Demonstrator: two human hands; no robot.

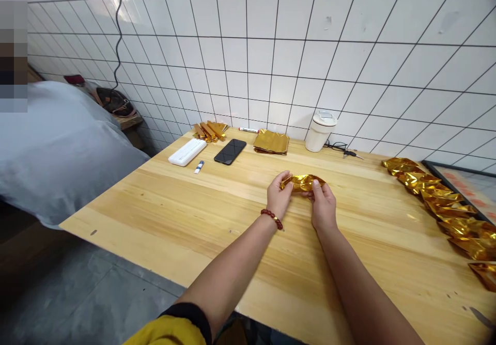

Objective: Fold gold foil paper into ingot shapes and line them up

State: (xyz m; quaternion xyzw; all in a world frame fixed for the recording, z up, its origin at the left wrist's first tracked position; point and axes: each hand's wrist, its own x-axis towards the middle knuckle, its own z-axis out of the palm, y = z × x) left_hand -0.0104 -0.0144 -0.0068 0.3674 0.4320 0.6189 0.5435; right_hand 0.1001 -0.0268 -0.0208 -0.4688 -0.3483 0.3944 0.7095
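Between my two hands is a folded piece of shiny gold foil paper [303,182], shaped like a long ingot and held just above the wooden table [194,216]. My left hand [279,195] pinches its left end; a bracelet of dark red beads [272,219] is on that wrist. My right hand [324,205] grips the right end, thumb on the near side. Some of the fingers behind the foil are hidden. Beyond my hands lies a flat stack of gold foil sheets [271,142].
Similar folded gold foil pieces [430,195] line the right side, beside a dark-framed panel [470,185]. Toward the wall are gold strips [211,130], a white box [187,152], a phone [230,151], a small tube [199,167], a marker [248,129], a lidded cup [321,130], glasses [338,145] and keys [353,154].
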